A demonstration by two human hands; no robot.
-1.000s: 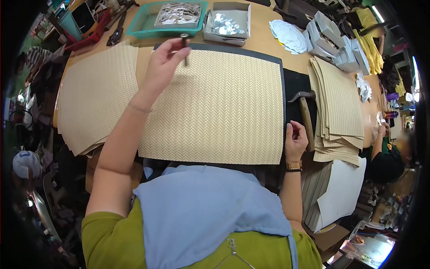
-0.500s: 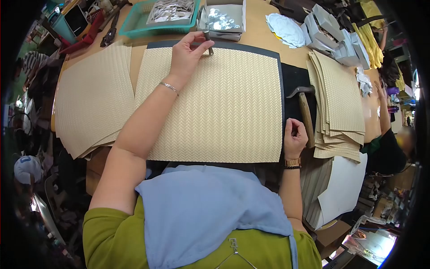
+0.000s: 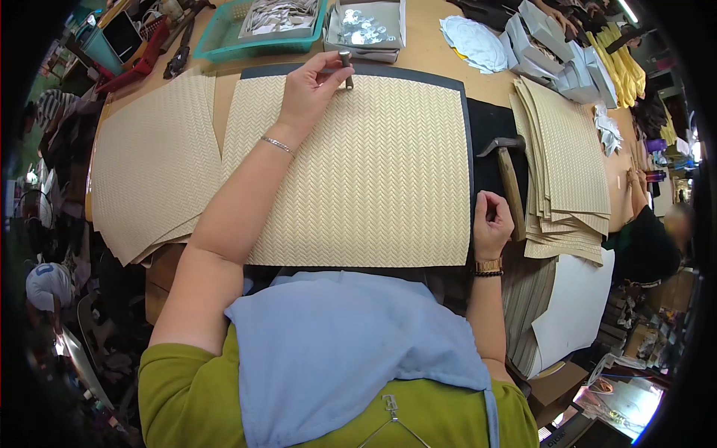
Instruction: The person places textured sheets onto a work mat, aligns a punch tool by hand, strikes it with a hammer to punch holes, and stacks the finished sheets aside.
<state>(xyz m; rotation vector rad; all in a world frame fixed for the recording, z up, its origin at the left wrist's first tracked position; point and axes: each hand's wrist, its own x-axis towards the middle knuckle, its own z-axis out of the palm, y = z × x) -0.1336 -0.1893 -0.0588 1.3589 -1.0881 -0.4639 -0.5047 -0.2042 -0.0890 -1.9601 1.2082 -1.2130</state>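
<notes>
A cream sheet with a herringbone weave [image 3: 366,172] lies on a dark board [image 3: 418,74] in front of me. My left hand [image 3: 310,86] is closed around a short metal punch [image 3: 345,69], held nearly upright close to the sheet's far edge. Whether its tip touches the sheet is unclear. My right hand [image 3: 492,225] rests just past the sheet's right edge, fingers curled and thumb pressed in; what they hold, if anything, is hidden. Beside that hand lies a hammer [image 3: 511,187], its wooden handle along the fingers and its metal head farther away.
Woven sheets are stacked at left [image 3: 153,157] and right [image 3: 571,157]. Behind the board stand a teal basket [image 3: 216,48] and a white box [image 3: 336,30] of small shiny pieces. A white-topped stack [image 3: 575,310] is at lower right. Another person [image 3: 646,243] sits farther right.
The whole view has shifted slightly. Both hands keep almost the same pose, the left with the punch at the sheet's far edge, the right beside the hammer.
</notes>
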